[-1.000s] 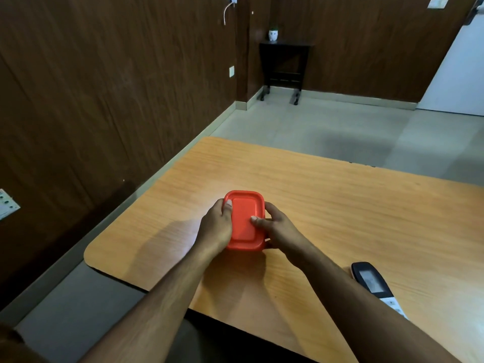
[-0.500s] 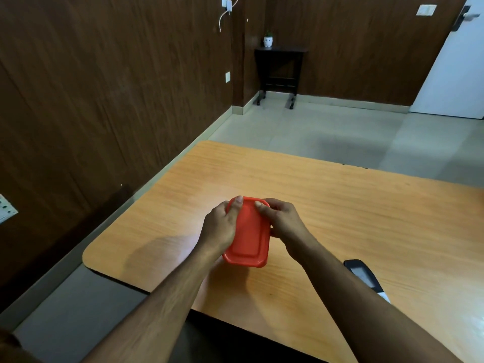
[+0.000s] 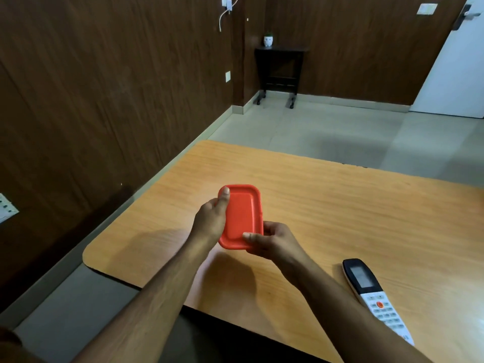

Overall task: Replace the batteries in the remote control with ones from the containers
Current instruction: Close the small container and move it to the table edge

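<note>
Both hands hold a red container (image 3: 242,216) above the surface (image 3: 340,205), lifted clear of the wood, with its shadow falling on the surface below and toward the person. The lid faces the camera and is tilted up, its long side running away from the person. The left hand (image 3: 210,221) grips the left edge, the thumb lying along the lid's rim up to the far left corner and the fingers hidden behind the box. The right hand (image 3: 272,238) is closed on the near right corner, thumb pressed flat on top of the lid near its near edge, fingers curled beneath. The lid sits on the box; whether it is fully sealed cannot be told, and the contents are hidden.

The remote (image 3: 372,294) lies flat on the surface to the right of the right forearm, well apart from the container, near the edge closest to the person. Its dark screen end points away from the person, the white keypad end toward them, buttons up; the forearm covers part of the lower end.

Beyond the surface is a grey tiled floor, dark wood walls, a small black side table (image 3: 279,72) in the corner with a little white pot (image 3: 268,40) on top, and a white door (image 3: 458,69) at the far right
</note>
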